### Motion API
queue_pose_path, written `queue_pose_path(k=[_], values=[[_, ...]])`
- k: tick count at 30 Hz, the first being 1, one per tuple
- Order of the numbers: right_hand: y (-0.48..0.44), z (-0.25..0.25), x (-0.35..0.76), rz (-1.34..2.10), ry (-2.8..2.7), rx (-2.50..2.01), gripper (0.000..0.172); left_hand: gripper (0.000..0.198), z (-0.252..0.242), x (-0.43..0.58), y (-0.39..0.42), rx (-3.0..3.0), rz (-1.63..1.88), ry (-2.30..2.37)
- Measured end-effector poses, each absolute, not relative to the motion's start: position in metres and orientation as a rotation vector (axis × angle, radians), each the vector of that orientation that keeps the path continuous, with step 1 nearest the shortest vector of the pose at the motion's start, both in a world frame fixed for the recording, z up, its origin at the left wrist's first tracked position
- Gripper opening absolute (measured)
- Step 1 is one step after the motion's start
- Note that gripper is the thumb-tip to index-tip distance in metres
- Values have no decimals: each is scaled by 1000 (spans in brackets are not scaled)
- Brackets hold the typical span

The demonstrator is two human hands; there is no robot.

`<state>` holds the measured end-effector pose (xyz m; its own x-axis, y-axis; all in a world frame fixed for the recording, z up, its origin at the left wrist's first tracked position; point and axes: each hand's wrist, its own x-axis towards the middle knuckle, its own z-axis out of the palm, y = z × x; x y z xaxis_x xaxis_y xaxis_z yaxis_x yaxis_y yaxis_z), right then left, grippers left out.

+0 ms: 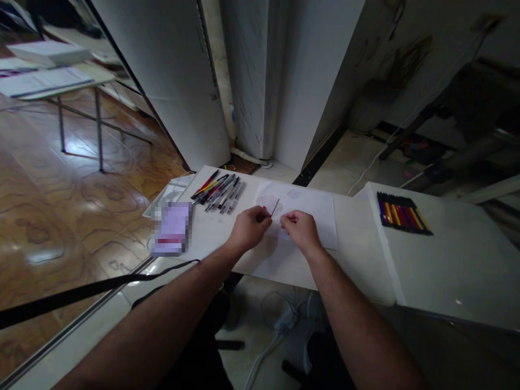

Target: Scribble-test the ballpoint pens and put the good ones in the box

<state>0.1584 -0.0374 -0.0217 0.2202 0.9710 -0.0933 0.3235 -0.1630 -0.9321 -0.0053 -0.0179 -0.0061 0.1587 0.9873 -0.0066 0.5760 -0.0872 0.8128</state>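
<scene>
My left hand (251,227) is closed in a pinch on a thin dark pen refill (276,206), which slants up and away from the fingertips. A small red bit shows at the same fingers. Just to the right, my right hand (299,226) is also pinched closed; what it holds, if anything, is too small to make out. Both hands hover over a white sheet of paper (325,222) with patches of hatched pen marks. Left of the paper lies a loose row of pens (225,192), mostly clear-barrelled, with several red, yellow and black ones.
The white table (211,230) carries a blurred purple pack (174,227) at its left edge. On an adjoining white surface (455,260) to the right lies a row of coloured pens (403,213) with black caps. A white cabinet (174,70) stands behind. Cables (284,322) hang below.
</scene>
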Motion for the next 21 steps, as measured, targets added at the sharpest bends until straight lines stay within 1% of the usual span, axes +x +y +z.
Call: queue_pose_path(k=[3, 5, 10, 13, 18, 21], values=[[-40, -15, 155, 1136, -1115, -1514, 27, 14, -7, 0, -21, 1811, 739, 1458], [-41, -12, 153, 1163, -1083, -1495, 29, 14, -7, 4, -24, 1830, 714, 1428], [-41, -13, 154, 1136, -1077, -1522, 27, 12, -6, 8, -28, 1844, 674, 1349], [-39, -16, 155, 1130, -1068, -1535, 28, 13, -3, 3, -24, 1898, 654, 1369], [-35, -22, 156, 1079, -1150, -1628, 28, 17, 7, -15, -9, 1861, 594, 1558], [-33, -23, 162, 938, -1300, -1713, 27, 18, 11, -26, -1, 1915, 519, 1663]])
